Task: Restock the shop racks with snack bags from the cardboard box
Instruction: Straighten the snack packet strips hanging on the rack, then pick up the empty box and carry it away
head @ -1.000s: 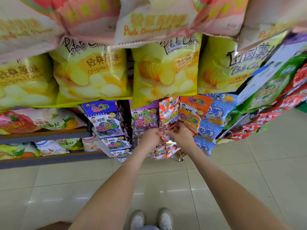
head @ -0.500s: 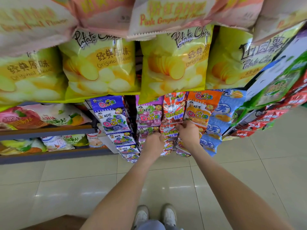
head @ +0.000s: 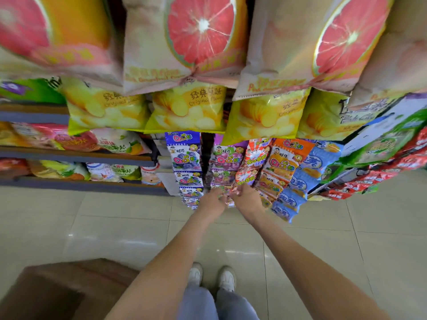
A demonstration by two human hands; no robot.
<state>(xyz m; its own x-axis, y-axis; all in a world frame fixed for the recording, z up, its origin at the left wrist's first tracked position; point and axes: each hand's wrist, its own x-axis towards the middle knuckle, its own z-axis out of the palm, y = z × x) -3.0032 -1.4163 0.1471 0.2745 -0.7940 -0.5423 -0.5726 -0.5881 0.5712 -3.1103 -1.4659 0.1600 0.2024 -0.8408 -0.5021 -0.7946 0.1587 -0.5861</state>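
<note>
While both hands meet at the foot of the red-orange candy column (head: 251, 165), dead ahead at 12 o'clock, log this: your left hand (head: 213, 200) and right hand (head: 248, 199) each have fingers curled onto one small snack packet (head: 230, 197) held between them. The exact pinch is blurred.

Judged step: hanging the packet under the column. The fixing is hidden behind the packets, so find it by touch. Hold the top edge level and seat it fully before loosening either hand.

The cardboard box (head: 57, 289) sits at your 8 o'clock on the floor tiles (head: 92, 227). Its contents cannot be seen.
</note>
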